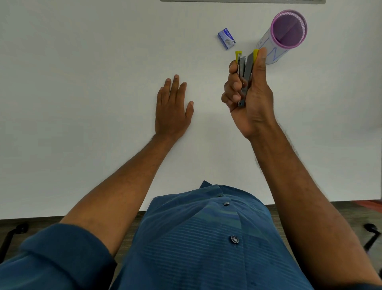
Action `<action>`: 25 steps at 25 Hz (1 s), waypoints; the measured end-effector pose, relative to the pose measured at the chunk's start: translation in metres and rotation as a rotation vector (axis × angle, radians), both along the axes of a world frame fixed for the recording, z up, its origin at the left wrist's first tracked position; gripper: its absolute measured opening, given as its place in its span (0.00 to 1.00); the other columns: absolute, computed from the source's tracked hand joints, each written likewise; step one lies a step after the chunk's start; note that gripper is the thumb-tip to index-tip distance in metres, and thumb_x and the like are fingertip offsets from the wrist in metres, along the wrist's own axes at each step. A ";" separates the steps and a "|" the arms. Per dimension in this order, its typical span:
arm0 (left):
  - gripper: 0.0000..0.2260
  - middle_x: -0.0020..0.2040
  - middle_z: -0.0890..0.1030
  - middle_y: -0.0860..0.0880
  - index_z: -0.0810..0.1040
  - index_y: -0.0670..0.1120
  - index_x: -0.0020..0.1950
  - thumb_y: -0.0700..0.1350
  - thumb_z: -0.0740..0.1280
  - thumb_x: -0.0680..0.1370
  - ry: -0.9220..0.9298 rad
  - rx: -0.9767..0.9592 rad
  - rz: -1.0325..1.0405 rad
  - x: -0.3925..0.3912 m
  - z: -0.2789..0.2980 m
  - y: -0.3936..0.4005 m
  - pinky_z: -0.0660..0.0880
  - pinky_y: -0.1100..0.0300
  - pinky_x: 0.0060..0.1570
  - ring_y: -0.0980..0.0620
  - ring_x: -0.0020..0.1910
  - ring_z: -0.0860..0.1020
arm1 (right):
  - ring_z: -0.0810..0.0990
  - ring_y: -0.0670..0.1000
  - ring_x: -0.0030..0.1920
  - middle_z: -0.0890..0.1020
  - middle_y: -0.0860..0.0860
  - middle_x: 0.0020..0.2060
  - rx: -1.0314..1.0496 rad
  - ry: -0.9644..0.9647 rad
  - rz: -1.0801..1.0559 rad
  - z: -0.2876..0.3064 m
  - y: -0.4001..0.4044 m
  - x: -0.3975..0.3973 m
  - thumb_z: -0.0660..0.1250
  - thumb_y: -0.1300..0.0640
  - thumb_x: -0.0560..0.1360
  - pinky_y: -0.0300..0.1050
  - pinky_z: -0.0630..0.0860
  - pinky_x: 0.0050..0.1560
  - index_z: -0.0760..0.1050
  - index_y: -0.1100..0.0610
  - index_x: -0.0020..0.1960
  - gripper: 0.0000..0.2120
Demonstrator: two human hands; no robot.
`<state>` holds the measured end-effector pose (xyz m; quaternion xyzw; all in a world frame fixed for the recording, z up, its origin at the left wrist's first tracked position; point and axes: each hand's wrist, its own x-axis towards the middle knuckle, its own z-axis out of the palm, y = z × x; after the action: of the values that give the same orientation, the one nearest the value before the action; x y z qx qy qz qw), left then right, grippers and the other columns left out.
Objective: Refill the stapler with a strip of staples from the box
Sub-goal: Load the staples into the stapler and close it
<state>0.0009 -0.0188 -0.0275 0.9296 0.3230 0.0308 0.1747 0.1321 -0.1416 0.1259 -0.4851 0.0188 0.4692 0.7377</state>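
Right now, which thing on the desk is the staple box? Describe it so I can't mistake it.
On the white table, look to the far right for the tall cup with the purple rim. To its left lies the staple box, flat on the surface, beyond the stapler gripped in the right hand. It is the only small blue printed carton there.

The box (226, 41) print is too small to read. The right hand (246, 97) hides the stapler (245, 72) base. A grey object (241, 1) is cut off at the far edge.
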 end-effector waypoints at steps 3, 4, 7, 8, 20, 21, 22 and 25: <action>0.26 0.82 0.59 0.44 0.63 0.45 0.79 0.54 0.56 0.83 -0.008 0.005 0.001 0.000 -0.001 0.000 0.54 0.47 0.79 0.42 0.81 0.57 | 0.67 0.44 0.25 0.72 0.46 0.27 0.037 0.035 -0.016 0.004 0.003 -0.003 0.51 0.38 0.83 0.38 0.63 0.29 0.79 0.54 0.41 0.28; 0.26 0.82 0.59 0.44 0.63 0.45 0.79 0.54 0.56 0.83 -0.009 0.001 0.001 0.000 -0.001 0.000 0.54 0.47 0.79 0.42 0.81 0.57 | 0.67 0.44 0.25 0.72 0.46 0.27 0.053 0.039 -0.018 0.006 0.004 -0.003 0.51 0.38 0.84 0.37 0.64 0.29 0.79 0.54 0.41 0.27; 0.25 0.82 0.60 0.44 0.64 0.46 0.79 0.54 0.56 0.83 -0.002 0.008 0.009 0.001 -0.001 -0.001 0.54 0.48 0.79 0.42 0.81 0.57 | 0.68 0.44 0.25 0.73 0.47 0.28 0.082 0.000 -0.008 0.006 0.006 -0.003 0.48 0.38 0.84 0.38 0.65 0.28 0.79 0.55 0.45 0.28; 0.25 0.82 0.61 0.44 0.64 0.46 0.79 0.54 0.57 0.83 -0.007 0.011 0.009 0.001 -0.001 -0.001 0.55 0.47 0.79 0.42 0.81 0.58 | 0.67 0.44 0.25 0.72 0.48 0.29 0.080 -0.027 0.001 0.005 0.007 -0.002 0.47 0.37 0.84 0.39 0.64 0.27 0.79 0.56 0.46 0.29; 0.26 0.83 0.58 0.44 0.62 0.46 0.80 0.55 0.55 0.84 -0.011 0.005 -0.002 -0.001 0.000 0.001 0.53 0.47 0.80 0.43 0.82 0.55 | 0.73 0.43 0.39 0.76 0.46 0.42 -0.531 -0.818 0.351 -0.071 -0.017 -0.012 0.63 0.46 0.82 0.35 0.72 0.41 0.74 0.56 0.62 0.16; 0.26 0.83 0.58 0.44 0.62 0.46 0.80 0.55 0.55 0.84 -0.010 0.010 -0.004 -0.001 0.000 0.001 0.53 0.47 0.80 0.43 0.82 0.55 | 0.76 0.43 0.45 0.79 0.47 0.48 -0.583 -0.927 0.414 -0.080 -0.020 -0.012 0.64 0.48 0.82 0.33 0.73 0.47 0.73 0.56 0.65 0.16; 0.26 0.83 0.58 0.44 0.62 0.46 0.80 0.55 0.55 0.84 -0.004 0.013 -0.003 -0.001 0.001 0.000 0.53 0.48 0.80 0.43 0.82 0.55 | 0.77 0.45 0.52 0.80 0.49 0.55 -0.615 -1.027 0.471 -0.087 -0.023 -0.012 0.64 0.50 0.82 0.34 0.74 0.53 0.71 0.57 0.67 0.17; 0.26 0.83 0.58 0.44 0.62 0.46 0.80 0.56 0.55 0.84 0.013 0.022 0.002 0.000 0.002 0.000 0.54 0.48 0.80 0.43 0.82 0.55 | 0.76 0.52 0.56 0.74 0.56 0.60 -0.701 -1.254 0.537 -0.105 -0.024 -0.008 0.63 0.51 0.83 0.46 0.76 0.56 0.69 0.60 0.71 0.19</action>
<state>0.0007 -0.0189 -0.0260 0.9314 0.3246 0.0284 0.1621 0.1244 -0.1655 0.0213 -0.8540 -0.3740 0.2359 0.2742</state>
